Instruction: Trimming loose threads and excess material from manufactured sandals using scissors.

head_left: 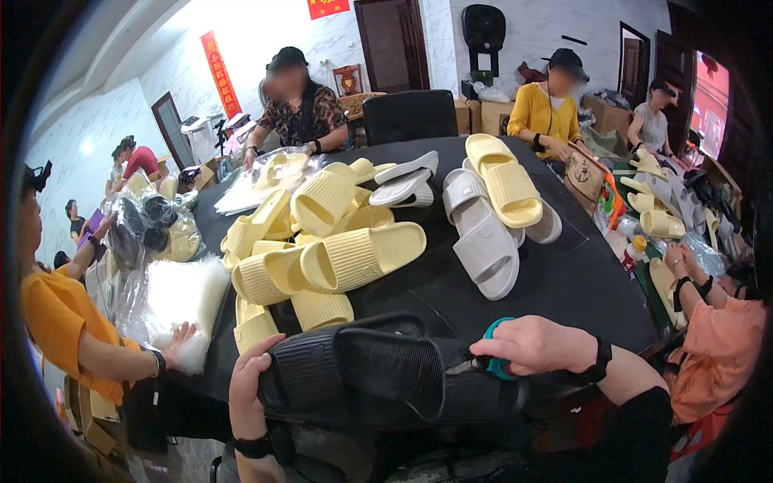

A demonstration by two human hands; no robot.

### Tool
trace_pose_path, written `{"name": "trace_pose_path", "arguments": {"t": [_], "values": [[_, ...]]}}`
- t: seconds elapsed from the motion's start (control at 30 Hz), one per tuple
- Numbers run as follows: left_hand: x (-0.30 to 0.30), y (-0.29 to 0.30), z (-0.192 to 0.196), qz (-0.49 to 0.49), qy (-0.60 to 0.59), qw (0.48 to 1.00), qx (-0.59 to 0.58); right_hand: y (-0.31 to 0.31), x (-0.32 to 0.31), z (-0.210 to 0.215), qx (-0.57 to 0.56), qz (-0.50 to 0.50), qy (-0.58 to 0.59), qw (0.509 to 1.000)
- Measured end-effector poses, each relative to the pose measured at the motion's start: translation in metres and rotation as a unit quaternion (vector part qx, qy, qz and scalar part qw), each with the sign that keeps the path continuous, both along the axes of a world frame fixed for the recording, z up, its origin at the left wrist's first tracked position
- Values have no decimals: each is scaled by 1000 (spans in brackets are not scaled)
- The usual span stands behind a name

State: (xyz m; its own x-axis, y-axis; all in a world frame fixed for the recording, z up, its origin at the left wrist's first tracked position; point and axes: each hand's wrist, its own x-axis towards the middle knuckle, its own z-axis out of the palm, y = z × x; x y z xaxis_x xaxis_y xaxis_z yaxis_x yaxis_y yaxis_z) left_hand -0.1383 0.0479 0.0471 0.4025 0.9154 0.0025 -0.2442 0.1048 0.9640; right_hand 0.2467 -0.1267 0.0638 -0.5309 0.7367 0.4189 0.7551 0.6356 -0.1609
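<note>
Black ribbed slippers (pixel 386 364) lie at the near edge of the table, in front of me; they overlap, so I cannot tell exactly how they sit together. My left hand (pixel 248 388) grips their left end, thumb on top. In my right hand (pixel 538 344) is a pair of small scissors with teal handles (pixel 498 328), fingers closed round them. Its metal tips point left and meet the black slipper's strap edge. Just beyond is a heap of pale yellow slippers (pixel 362 259). Grey slippers (pixel 481 241) lie to its right, with a yellow pair (pixel 506 181) stacked on top.
A black table (pixel 580 282) spreads before me. At left, a person in orange touches a stack of clear plastic bags (pixel 183 298). Two people sit across the far side. More slippers, a bottle (pixel 634 248) and another worker's hands are at right.
</note>
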Motion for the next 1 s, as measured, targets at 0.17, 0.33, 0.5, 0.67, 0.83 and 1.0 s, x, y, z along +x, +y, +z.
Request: {"name": "trace_pose_path", "arguments": {"t": [0.17, 0.33, 0.5, 0.67, 0.83, 1.0], "values": [[34, -16, 30, 0, 17, 1000, -11, -3, 7, -7, -43, 22, 69, 996], [45, -3, 37, -79, 82, 993, 18, -7, 1, -9, -37, 43, 110, 992], [63, 32, 17, -247, 242, 926, 153, -7, -4, -18, -39, 45, 85, 995], [77, 32, 23, -186, 210, 953, 117, -9, 1, -28, -51, 3, 156, 986], [83, 48, 6, 3, 83, 990, 118, -22, 7, -26, -127, -131, 229, 956], [60, 45, -34, 0, 156, 972, 176, -44, 13, -33, -85, -236, 294, 922]]}}
